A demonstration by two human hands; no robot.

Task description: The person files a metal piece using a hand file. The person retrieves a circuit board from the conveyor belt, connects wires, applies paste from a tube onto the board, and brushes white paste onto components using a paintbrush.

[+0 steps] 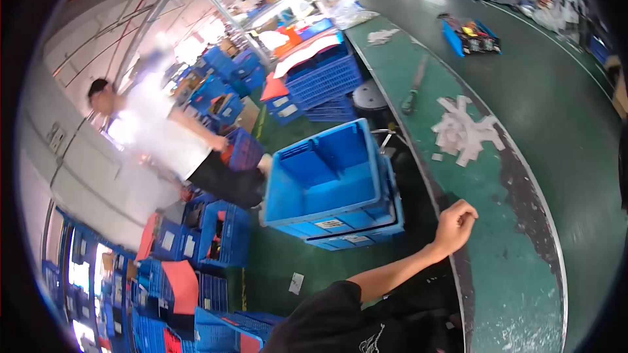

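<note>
My left hand (456, 225) is closed in a loose fist, fingers curled and nothing visible in it. It is over the near edge of the green worktable (517, 287), with the bare forearm reaching in from the black sleeve. My right hand is out of view. Beyond the fist on the table lies a loose pile of pale paper-like strips (463, 132). Farther up are a long thin tool with a dark handle (410, 100) and a smaller pale scrap pile (383, 36). Left of the table stands an empty blue bin (327, 176), stacked on another blue bin (356, 240).
Another person (160, 124) in a white top and black trousers is at the left. Blue crates (226, 232) stand at lower left, with more crates (324, 85) behind the bins. A round stool (369, 95) is beside the table. A loaded blue tray (471, 36) sits on the far floor.
</note>
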